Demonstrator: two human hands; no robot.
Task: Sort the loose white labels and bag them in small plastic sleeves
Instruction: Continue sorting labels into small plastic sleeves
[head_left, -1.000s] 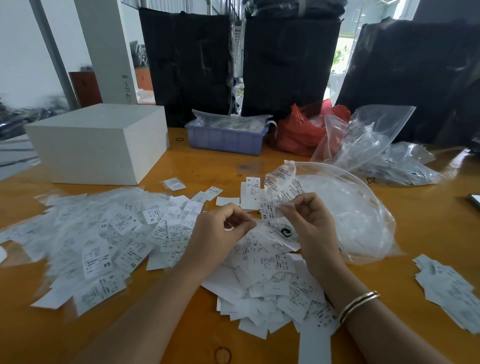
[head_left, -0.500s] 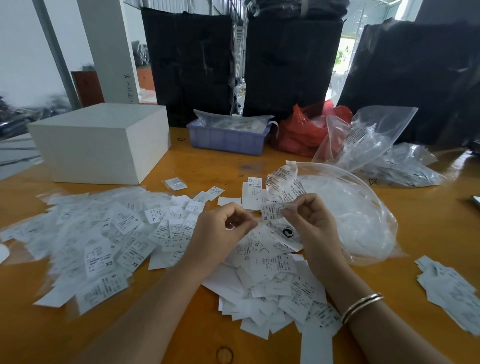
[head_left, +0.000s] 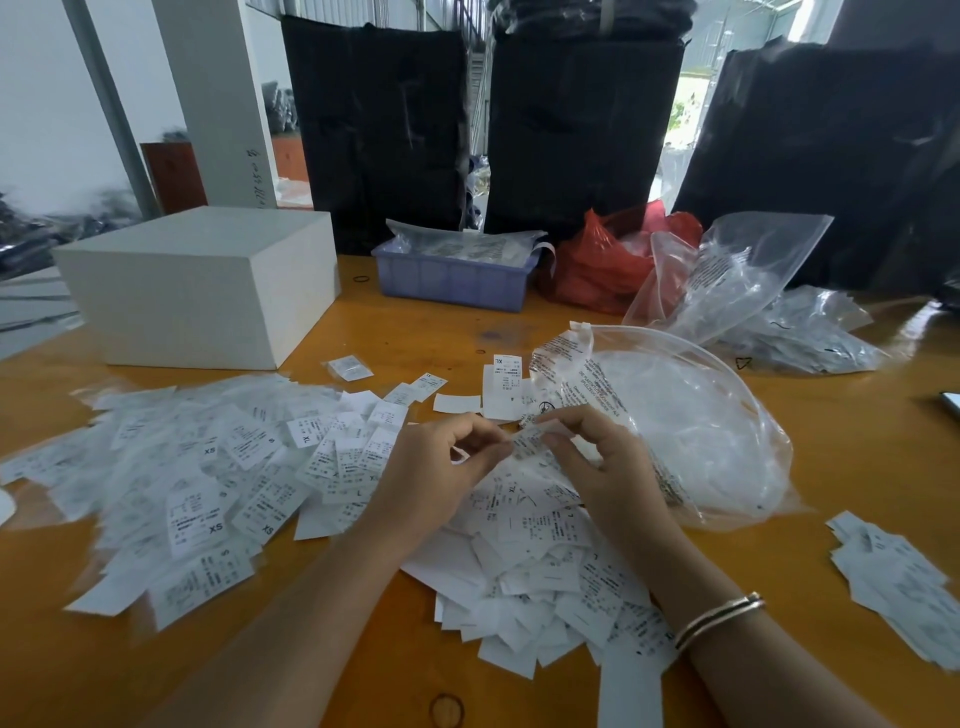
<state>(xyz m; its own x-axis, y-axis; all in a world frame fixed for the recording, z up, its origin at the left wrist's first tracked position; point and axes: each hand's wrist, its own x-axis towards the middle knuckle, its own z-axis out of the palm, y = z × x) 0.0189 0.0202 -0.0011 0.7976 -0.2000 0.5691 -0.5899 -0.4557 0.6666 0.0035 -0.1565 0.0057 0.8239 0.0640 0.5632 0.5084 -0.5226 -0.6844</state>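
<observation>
Since a second ago the two hands have drawn closer over the middle heap, and the small label has come down from in front of the big bag to sit between their fingertips. The left hand (head_left: 441, 467) and the right hand (head_left: 597, 462) both pinch that one small label (head_left: 530, 439) with curled fingers and thumbs, just above the loose white labels (head_left: 540, 566) heaped on the bench (head_left: 852, 441).

A large clear bag (head_left: 691, 431) lies open just right of the hands, holding what looks like thin clear sleeves; I cannot count them. Behind it a second clear bag (head_left: 727, 275) stands puffed up, and a flat heap of clear packets (head_left: 800, 332) lies beside that. A blue tray (head_left: 452, 280) at the back holds clear plastic bags. One red bag (head_left: 597, 265) sits next to it. One white box (head_left: 202, 280) stands closed at back left.

Three spreads of labels show: a wide one of sleeved labels (head_left: 197, 478) at left, the middle heap, and a small pile (head_left: 898, 587) at far right. A bangle (head_left: 722, 618) circles the right wrist.
</observation>
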